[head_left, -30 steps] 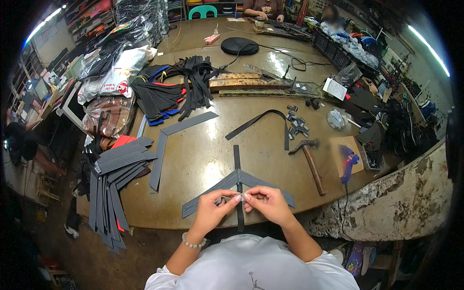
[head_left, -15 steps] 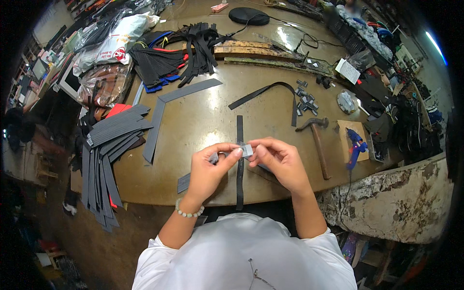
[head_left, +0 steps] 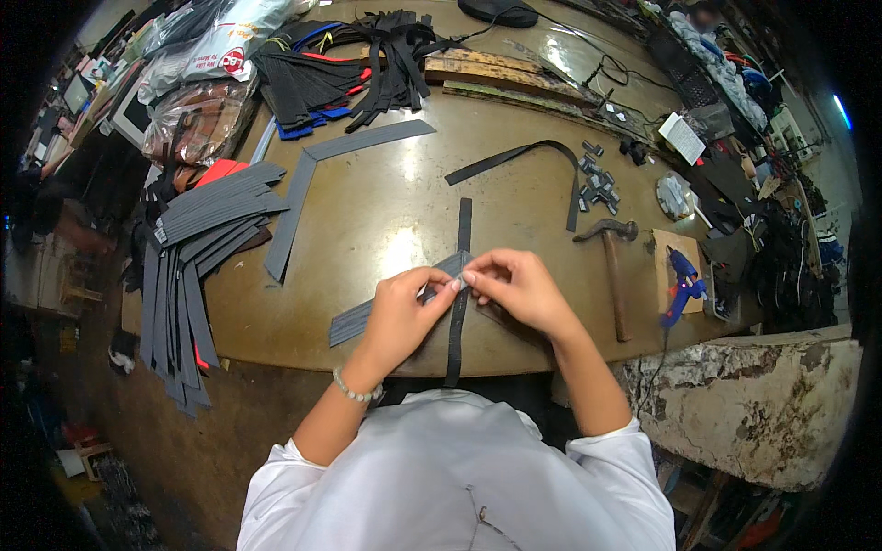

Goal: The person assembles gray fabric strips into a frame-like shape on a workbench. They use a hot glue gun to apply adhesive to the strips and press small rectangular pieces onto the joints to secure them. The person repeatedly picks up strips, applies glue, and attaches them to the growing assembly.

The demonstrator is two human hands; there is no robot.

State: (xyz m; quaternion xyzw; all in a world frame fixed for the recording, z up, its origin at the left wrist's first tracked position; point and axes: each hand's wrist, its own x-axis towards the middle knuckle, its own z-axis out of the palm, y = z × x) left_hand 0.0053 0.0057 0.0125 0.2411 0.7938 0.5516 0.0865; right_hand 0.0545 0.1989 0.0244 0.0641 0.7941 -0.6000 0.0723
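Close together over the near middle of the table, my left hand (head_left: 404,308) and my right hand (head_left: 513,286) both pinch a grey fabric strip (head_left: 349,323). The strip bends to a point between my fingertips, and one end runs out to the left under my left hand. Beneath it a narrow black strap (head_left: 465,219) lies lengthwise, its near end at the table edge. My fingers cover most of a small pale bit at the bend. Another grey strip (head_left: 296,211), bent at an angle, lies to the left. A curved black strap (head_left: 510,158) lies beyond my right hand.
Right of my hands lie a hammer (head_left: 614,275), a blue glue gun (head_left: 682,286) on a board and several small dark metal-looking pieces (head_left: 599,188). Grey strips (head_left: 216,220) hang over the left edge. Black straps (head_left: 308,87) and wooden bars (head_left: 505,78) lie farther back.
The light grey piece between my fingers has turned and is now mostly covered. More of the grey strip shows flat over the black strap. The whole view has shifted slightly.
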